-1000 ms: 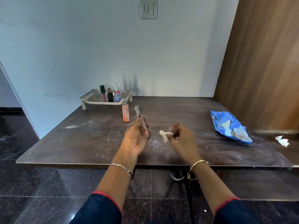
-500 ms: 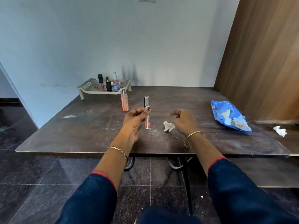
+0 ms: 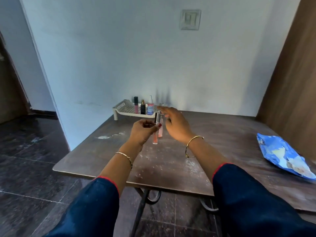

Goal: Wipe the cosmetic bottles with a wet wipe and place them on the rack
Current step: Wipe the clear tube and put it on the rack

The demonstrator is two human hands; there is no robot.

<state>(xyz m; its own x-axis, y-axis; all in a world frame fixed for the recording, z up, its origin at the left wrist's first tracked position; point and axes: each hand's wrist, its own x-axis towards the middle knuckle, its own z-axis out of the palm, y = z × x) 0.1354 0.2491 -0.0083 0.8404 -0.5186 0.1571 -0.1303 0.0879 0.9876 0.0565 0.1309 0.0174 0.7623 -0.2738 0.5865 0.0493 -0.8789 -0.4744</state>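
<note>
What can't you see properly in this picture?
All in the head view:
- Pink bottle on the table: mostly hidden behind the tube that the left hand holds.
- Right hand: fingers blurred.
- Blue packet: cut off by the right edge.
- Labels of the bottles on the rack: too small to read.
- Wet wipe: not in sight.

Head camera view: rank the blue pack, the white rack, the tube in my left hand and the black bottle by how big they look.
1. blue pack, nearest the camera
2. white rack, farther back, partly behind the right hand
3. tube held by the left hand
4. black bottle on the rack
</note>
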